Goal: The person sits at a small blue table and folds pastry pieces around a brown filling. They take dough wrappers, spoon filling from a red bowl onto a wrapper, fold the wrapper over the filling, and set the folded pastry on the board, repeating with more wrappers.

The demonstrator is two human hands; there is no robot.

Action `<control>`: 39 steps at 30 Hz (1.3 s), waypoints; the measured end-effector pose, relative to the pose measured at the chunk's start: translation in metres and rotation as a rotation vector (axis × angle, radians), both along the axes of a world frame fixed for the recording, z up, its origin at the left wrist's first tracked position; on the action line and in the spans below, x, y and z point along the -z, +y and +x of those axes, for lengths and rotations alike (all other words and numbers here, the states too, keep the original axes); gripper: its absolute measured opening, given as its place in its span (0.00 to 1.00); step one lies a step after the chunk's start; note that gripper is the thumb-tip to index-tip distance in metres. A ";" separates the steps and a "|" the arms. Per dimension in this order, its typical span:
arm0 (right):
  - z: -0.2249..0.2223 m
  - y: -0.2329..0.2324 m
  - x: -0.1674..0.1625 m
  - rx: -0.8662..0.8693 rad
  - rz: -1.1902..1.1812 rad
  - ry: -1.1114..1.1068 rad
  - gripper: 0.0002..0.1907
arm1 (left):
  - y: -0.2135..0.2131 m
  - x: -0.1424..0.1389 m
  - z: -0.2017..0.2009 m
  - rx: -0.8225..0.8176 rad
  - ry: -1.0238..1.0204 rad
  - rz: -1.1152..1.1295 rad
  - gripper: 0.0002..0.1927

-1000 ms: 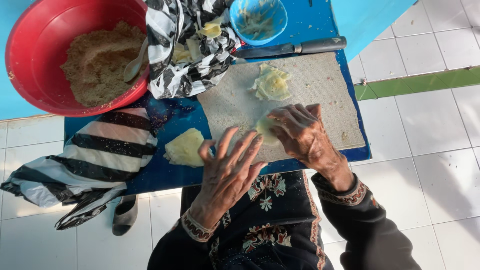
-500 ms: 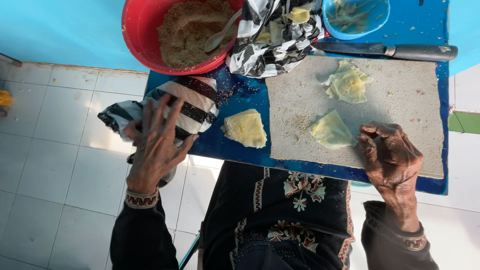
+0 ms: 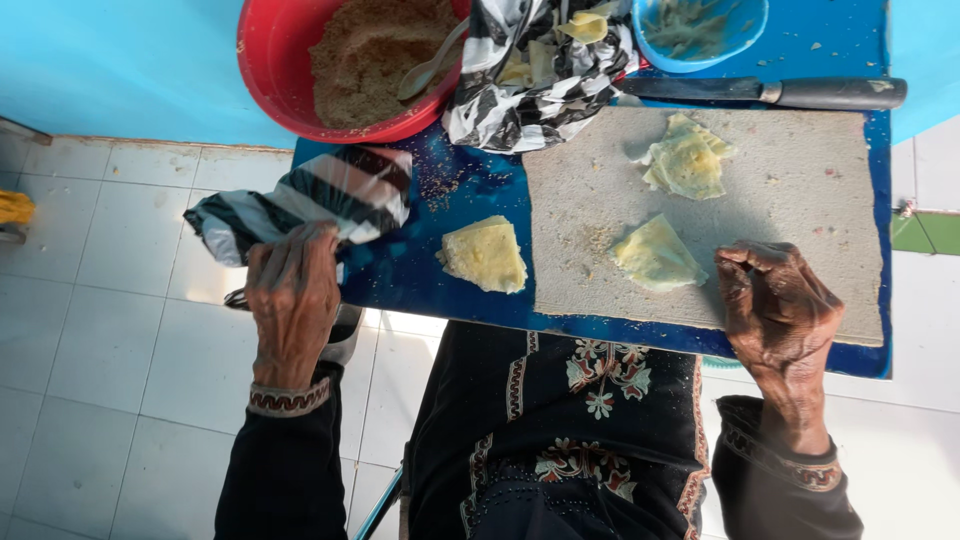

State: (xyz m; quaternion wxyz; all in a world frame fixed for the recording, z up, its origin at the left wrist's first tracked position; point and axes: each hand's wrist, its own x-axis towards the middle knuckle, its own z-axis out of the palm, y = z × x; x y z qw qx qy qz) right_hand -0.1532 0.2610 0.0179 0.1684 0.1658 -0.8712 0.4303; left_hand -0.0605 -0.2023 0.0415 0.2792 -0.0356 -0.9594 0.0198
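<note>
the blue worktop (image 3: pixel 420 270) carries a grey board (image 3: pixel 800 200). two folded pastries (image 3: pixel 657 254) lie finished on the board, a third (image 3: pixel 486 254) beside it. filling remains in the red bowl (image 3: pixel 270 70). left hand (image 3: pixel 292 295) clutches striped cloth (image 3: pixel 310 200); right hand (image 3: pixel 780 310) rests clenched, empty, on the board.

Views: one, head-worn.
Direction: straight down over the table (image 3: pixel 420 280), lap and tiled floor (image 3: pixel 110 350).
Range: close, arm's reach.
</note>
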 end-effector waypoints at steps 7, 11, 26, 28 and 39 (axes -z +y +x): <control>-0.006 -0.002 -0.002 -0.132 0.166 0.206 0.14 | 0.058 -0.033 0.008 0.014 -0.062 0.095 0.13; -0.010 -0.005 -0.019 -0.192 0.257 0.226 0.17 | 0.128 -0.027 -0.023 0.341 -0.018 0.323 0.11; -0.047 -0.001 -0.059 -0.228 0.666 0.273 0.16 | 0.247 0.026 -0.082 0.501 -0.039 0.228 0.17; -0.055 0.004 -0.067 -0.230 0.686 0.290 0.15 | 0.244 0.021 -0.083 0.531 -0.044 0.238 0.20; -0.196 -0.025 -0.091 -0.151 0.955 0.346 0.27 | 0.237 0.001 -0.090 0.507 -0.012 0.300 0.24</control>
